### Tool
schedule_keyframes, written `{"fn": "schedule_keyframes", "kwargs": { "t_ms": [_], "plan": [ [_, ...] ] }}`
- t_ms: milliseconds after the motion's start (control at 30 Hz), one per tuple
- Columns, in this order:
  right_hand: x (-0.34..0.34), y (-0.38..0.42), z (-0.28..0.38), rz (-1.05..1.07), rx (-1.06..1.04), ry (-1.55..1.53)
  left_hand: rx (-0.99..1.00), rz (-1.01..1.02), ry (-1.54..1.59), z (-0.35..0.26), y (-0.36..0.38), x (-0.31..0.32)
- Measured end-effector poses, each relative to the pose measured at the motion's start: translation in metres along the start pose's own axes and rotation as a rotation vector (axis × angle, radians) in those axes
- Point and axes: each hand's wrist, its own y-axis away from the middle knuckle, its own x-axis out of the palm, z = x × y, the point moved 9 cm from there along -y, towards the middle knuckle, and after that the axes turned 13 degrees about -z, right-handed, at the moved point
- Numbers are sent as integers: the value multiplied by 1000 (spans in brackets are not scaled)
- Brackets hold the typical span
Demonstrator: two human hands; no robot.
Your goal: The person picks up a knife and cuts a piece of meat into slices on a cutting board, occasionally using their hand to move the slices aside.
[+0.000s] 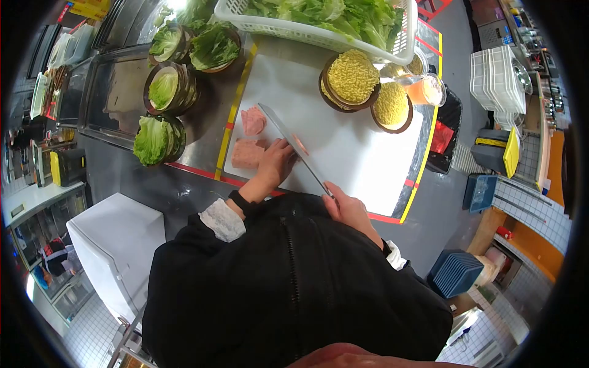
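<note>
My right hand is wrapped round the handle of a long knife, whose blade runs up and left across the white cutting board. Left of the blade, my left hand presses its bent fingers on the right end of a pink block of meat. A small pink slice lies at the blade's far side. Above the block is a separate pile of pink slices. The underside of my left fingers is hidden.
Stacked bowls of yellow noodles stand at the board's top right, near cups with orange contents. A white basket of lettuce borders the top. Bowls with lettuce and a metal tray are at the left.
</note>
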Motion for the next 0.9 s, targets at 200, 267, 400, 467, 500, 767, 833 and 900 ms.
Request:
{"fn": "schedule_keyframes", "kwargs": {
  "t_ms": [200, 267, 400, 467, 500, 767, 833, 900],
  "plan": [
    [-2, -1, 2, -17, -9, -2, -7, -5, -20, -2, -1, -2],
    [0, -1, 3, 3, -35, -1, -2, -15, -10, -2, -2, -2],
    [2, -5, 0, 10, -32, -7, -4, -60, -9, -15, -6, -15],
    [6, -8, -3, 22, -19, -16, -8, -61, -16, -17, -7, -17],
    [8, -11, -4, 24, -19, -15, -10, -63, -23, -17, -8, -18],
    [27, -36, -21, 55, -22, -7, -60, -55, -82, -17, -9, -16],
    [26, -38, -26, 61, -29, -42, -68, -52, -92, -12, -5, -12],
    [25, -39, -33, 54, -34, -82, -45, -74, -69, -12, -7, -12]
  ]
}}
